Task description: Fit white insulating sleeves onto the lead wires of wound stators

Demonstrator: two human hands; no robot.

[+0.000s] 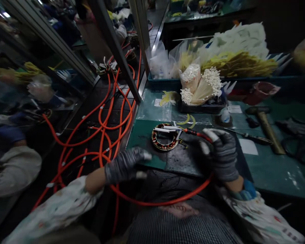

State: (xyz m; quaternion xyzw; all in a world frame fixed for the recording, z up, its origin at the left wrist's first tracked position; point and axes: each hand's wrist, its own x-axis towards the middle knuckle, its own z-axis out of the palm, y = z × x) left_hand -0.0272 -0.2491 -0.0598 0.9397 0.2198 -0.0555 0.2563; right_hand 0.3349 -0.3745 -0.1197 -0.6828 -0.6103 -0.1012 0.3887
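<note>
A ring-shaped motor stator (165,146) with dark and copper-coloured windings lies flat on the green mat. White sleeves (166,128) lie across its top, and a thick orange-red cable (176,200) runs from its right side. My right hand (222,156), in a striped grey glove with bare-looking pale fingertips, is closed around this cable to the right of the stator. From below that hand the cable loops toward my lap and leftward. My left hand (125,165), gloved alike, hovers left of and nearer than the stator, fingers and thumb apart, holding nothing.
Orange cables (112,112) lie tangled on the dark conveyor at left. Behind the stator stands a black tray (203,108) of white-tipped sticks. A hammer (270,132) and a screwdriver (254,137) lie at right. A co-worker's sleeve (15,167) shows at far left.
</note>
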